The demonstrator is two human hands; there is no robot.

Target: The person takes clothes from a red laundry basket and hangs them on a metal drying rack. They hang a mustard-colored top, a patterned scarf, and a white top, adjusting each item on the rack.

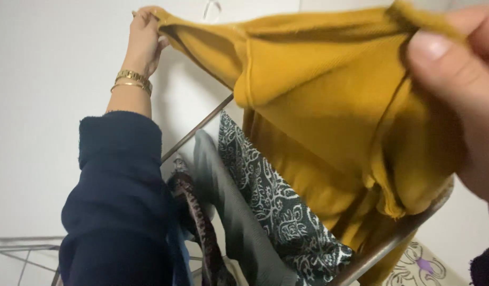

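Observation:
A mustard-yellow knit garment (318, 100) is stretched out in front of me, above a metal drying rack (202, 127). My left hand (143, 42), with gold bracelets on the wrist and a dark blue sleeve pushed down the forearm, grips one end of it at the upper left. Very close to the camera, my right hand (467, 90) pinches the other end at the upper right. The garment's lower part hangs over a rack bar.
On the rack hang a dark cloth with a white floral pattern (276, 206), a grey cloth (228, 212) and a dark patterned strip (194, 212). A white wall (37, 106) is behind. A pale printed fabric (419, 265) lies at the lower right.

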